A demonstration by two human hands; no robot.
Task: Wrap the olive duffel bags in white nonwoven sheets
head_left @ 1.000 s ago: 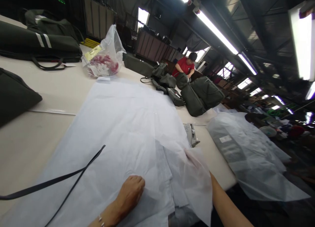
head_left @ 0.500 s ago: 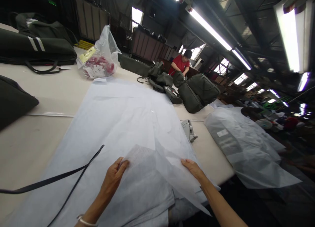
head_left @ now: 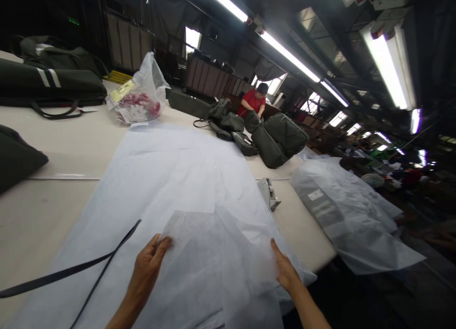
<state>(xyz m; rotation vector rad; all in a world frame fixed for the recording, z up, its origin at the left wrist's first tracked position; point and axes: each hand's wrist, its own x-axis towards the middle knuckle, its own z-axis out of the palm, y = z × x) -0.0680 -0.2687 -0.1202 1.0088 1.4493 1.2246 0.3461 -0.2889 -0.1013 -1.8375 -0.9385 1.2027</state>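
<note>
A thin translucent plastic bag (head_left: 199,253) spreads between my hands, over white sheeting (head_left: 167,177) on the table. My left hand (head_left: 151,257) is closed, pinching the bag's left edge between thumb and fingers. At the bag's right side, my right hand (head_left: 287,269) touches the film with a finger stretched out and apart; some of its fingers are hidden. Left of my left hand lies a dark strap (head_left: 71,270) in two strands. Beyond my right hand sits a grey device (head_left: 268,193), perhaps a tape dispenser.
Dark green bags (head_left: 281,139) are piled at the far side, where a person in red (head_left: 253,101) handles one. A clear bag of red items (head_left: 137,105) stands far left, near a long dark bag (head_left: 71,84). A plastic-covered bundle (head_left: 331,205) overhangs the right edge.
My hands have moved apart, spreading the plastic wider. My left hand has gone left with its edge; the right-hand flap has swung up, and my right hand's fingers have loosened.
</note>
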